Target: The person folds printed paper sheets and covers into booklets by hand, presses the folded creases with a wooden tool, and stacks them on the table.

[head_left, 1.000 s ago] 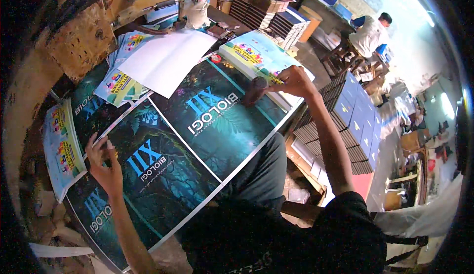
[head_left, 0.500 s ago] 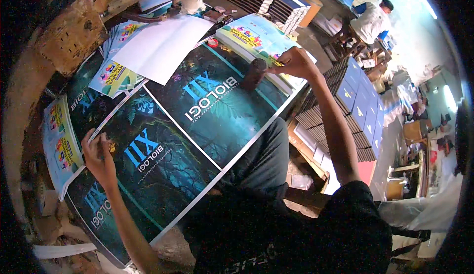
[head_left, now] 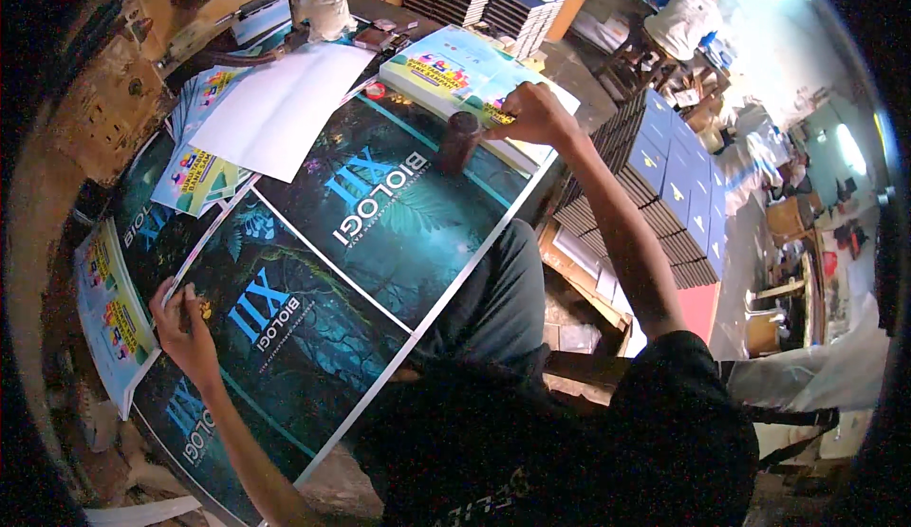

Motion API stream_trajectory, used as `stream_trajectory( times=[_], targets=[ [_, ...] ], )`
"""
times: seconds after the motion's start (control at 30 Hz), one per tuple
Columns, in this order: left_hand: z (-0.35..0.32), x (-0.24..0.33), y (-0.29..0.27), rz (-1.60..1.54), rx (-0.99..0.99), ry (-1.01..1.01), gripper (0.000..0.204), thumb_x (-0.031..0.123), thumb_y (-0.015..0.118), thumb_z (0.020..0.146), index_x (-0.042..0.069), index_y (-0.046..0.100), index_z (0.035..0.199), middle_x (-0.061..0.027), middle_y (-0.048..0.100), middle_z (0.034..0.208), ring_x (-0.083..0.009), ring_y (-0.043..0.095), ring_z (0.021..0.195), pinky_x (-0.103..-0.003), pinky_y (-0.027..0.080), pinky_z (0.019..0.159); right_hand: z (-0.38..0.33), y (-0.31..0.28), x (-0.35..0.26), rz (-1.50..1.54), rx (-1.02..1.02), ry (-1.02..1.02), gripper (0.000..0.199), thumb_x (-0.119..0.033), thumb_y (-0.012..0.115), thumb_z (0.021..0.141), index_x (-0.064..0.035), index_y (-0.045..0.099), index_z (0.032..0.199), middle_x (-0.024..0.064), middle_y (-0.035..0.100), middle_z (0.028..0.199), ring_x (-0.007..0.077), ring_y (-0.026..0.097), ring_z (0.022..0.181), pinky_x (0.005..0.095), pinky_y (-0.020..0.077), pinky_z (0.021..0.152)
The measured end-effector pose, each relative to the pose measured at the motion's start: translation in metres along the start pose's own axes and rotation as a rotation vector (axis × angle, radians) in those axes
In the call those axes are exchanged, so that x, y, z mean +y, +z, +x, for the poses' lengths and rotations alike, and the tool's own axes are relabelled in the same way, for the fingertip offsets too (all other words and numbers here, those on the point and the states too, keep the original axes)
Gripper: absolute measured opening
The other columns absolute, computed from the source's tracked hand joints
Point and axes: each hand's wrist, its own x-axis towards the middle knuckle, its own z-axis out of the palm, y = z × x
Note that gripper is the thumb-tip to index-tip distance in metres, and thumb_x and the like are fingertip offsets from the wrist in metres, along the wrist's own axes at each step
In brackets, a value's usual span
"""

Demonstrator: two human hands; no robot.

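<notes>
Large dark blue-green printed cover sheets (head_left: 313, 309) lie in front of me. My left hand (head_left: 187, 339) rests at their left side, its fingers closed at the lower end of a thin white strip (head_left: 211, 235) seen edge-on. At the far right, my right hand (head_left: 536, 114) is pinched over a stack of light-blue booklets (head_left: 432, 64); what lies between its fingertips is hidden. Beside those fingertips, a dark, short cylinder (head_left: 461, 143) stands on the cover sheet. A blank white sheet (head_left: 275, 114) covers part of a fanned pile of booklets (head_left: 197, 171).
More light-blue booklets (head_left: 116, 314) lie at the left edge. Tall stacks of blue books (head_left: 655, 171) stand right of my knee, with other book stacks (head_left: 441, 0) behind the table. A wooden machine body (head_left: 104, 76) is at far left. Another person (head_left: 685, 19) sits at the back right.
The whole view has shifted a little, with the scene sliding leftward. Both hands keep about the same places against the sheets and the cylinder.
</notes>
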Motion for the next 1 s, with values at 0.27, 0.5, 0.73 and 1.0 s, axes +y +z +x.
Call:
stream_trajectory(
  times=[0.27,0.5,0.73,1.0],
  targets=[
    [-0.001,0.003,-0.003,-0.069,-0.029,-0.041,0.03,0.012,0.059,0.097,0.002,0.054,0.124,-0.0155,0.067,0.104,-0.0192,0.065,0.091,-0.031,0.053,0.081,-0.001,-0.011,-0.003,-0.069,-0.075,-0.126,0.053,-0.049,0.075,0.074,0.0031,0.067,0.071,0.0208,0.059,0.06,0.0309,0.055,0.052,0.0436,0.0444,0.055],
    [-0.001,0.003,0.0,-0.095,-0.03,-0.041,0.031,0.013,0.059,0.096,0.002,0.054,0.125,-0.0151,0.067,0.101,-0.02,0.064,0.09,-0.031,0.052,0.081,-0.007,-0.01,-0.001,-0.039,-0.063,-0.205,0.053,-0.046,0.062,0.087,0.0017,0.061,0.109,0.0244,0.066,0.087,0.0393,0.065,0.084,0.0471,0.0521,0.076],
    [0.002,0.007,0.003,-0.021,-0.027,-0.017,0.03,0.016,0.059,0.097,0.003,0.055,0.124,-0.0137,0.067,0.099,-0.019,0.063,0.088,-0.032,0.051,0.078,-0.012,-0.019,-0.031,-0.183,-0.231,-0.052,0.041,-0.029,0.05,0.096,0.0036,0.045,0.12,0.0277,0.064,0.078,0.0427,0.065,0.082,0.0501,0.051,0.073],
    [-0.002,0.007,-0.002,-0.059,0.016,-0.058,0.029,0.012,0.063,0.094,0.003,0.056,0.121,-0.0086,0.067,0.088,-0.013,0.059,0.074,-0.028,0.048,0.069,-0.007,-0.034,0.007,-0.19,0.129,-0.363,0.025,-0.022,0.055,0.092,0.0024,0.06,0.096,0.018,0.064,0.078,0.0357,0.064,0.073,0.0463,0.0509,0.066]
  ],
)
